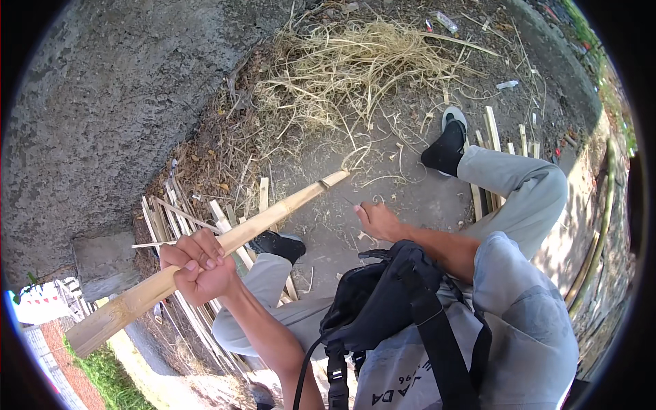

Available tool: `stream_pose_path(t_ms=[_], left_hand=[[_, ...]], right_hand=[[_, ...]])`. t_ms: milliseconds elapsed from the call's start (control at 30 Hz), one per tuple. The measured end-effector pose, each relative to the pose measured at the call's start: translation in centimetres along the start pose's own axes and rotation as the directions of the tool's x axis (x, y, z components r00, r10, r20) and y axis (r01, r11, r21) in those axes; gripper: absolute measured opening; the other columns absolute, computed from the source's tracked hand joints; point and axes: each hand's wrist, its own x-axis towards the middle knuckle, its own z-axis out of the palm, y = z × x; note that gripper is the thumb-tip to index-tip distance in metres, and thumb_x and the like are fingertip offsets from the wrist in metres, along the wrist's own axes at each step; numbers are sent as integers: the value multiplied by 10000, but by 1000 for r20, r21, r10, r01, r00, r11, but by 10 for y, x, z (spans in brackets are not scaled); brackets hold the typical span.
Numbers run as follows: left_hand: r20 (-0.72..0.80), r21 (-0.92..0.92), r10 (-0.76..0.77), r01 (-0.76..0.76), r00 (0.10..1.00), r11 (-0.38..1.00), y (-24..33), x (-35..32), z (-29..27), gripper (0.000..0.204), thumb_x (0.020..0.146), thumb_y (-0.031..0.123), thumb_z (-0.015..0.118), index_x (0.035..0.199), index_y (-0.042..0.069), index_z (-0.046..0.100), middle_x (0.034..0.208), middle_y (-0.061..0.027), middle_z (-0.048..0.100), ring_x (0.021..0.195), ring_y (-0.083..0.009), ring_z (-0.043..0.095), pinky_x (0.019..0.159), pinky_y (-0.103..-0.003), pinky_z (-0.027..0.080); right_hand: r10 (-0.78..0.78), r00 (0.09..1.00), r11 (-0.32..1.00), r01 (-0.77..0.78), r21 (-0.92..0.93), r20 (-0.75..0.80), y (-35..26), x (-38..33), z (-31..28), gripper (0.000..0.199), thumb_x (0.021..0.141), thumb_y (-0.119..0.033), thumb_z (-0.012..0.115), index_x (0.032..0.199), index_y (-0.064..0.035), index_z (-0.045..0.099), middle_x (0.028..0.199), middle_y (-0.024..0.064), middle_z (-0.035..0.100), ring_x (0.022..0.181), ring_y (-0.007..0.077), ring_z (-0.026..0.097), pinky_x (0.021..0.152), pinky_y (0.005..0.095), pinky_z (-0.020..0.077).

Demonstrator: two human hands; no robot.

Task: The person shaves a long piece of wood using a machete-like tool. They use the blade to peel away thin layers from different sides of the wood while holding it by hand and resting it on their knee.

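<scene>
A long, pale split bamboo slat (pixel 277 213) slants from the lower left up toward the middle, with a dark node mark near its far end. My left hand (pixel 199 266) is closed around it, nearer its wide lower end. A thin curl of bamboo lies beside the narrow far tip. To the right of the slat, apart from it, my right hand (pixel 383 222) is closed. A thin dark blade-like tool (pixel 348 201) sticks out from its fingers toward the slat; its handle is hidden in the hand.
A heap of bamboo shavings (pixel 369 68) lies ahead on the dirt. Cut slats (pixel 195 301) lie by my left leg, and more slats (pixel 493 130) by my right foot. A rough concrete wall (pixel 130 102) stands at left. A black bag (pixel 383 294) hangs at my front.
</scene>
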Motion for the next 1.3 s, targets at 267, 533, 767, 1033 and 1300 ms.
stream_pose_path(t_ms=[267,533,767,1033,1300], left_hand=[[-1,-41,-9,9,1000,999,-12,8,-7,156,659,59,450,589,104,317,415,-51,340,306,-115,275,336,-229,277],[-42,-14,8,-8,999,1000,-4,3,-23,151,665,68,451,586,101,325,414,-52,336,306,-121,269,327,-230,269],[-136,19,-14,17,991,1000,4,7,-43,134,658,116,472,629,97,342,483,-96,383,397,-173,346,400,-277,351],[-45,-79,21,-25,999,997,39,24,-51,159,675,123,487,656,92,332,536,-99,396,441,-186,363,443,-305,366],[33,-137,-19,23,999,990,39,36,-28,162,669,120,482,650,105,322,528,-83,373,421,-177,340,429,-299,342]], right_hand=[[190,982,977,-189,-94,7,42,22,6,505,968,-369,357,876,46,627,820,312,612,831,498,592,781,541,479],[170,985,983,-168,69,-14,21,13,4,543,946,-435,382,881,23,667,902,312,624,900,492,595,839,535,467],[258,961,949,-272,162,99,-22,2,-66,471,901,-400,525,755,40,609,637,208,604,593,343,651,560,451,521],[80,907,893,-249,374,412,-67,-61,-200,306,906,-298,592,769,-35,516,532,-13,446,382,107,443,430,308,428],[-292,758,433,-440,787,584,-87,-64,-276,248,988,-278,452,883,-62,512,527,-95,354,350,17,319,463,249,414]])
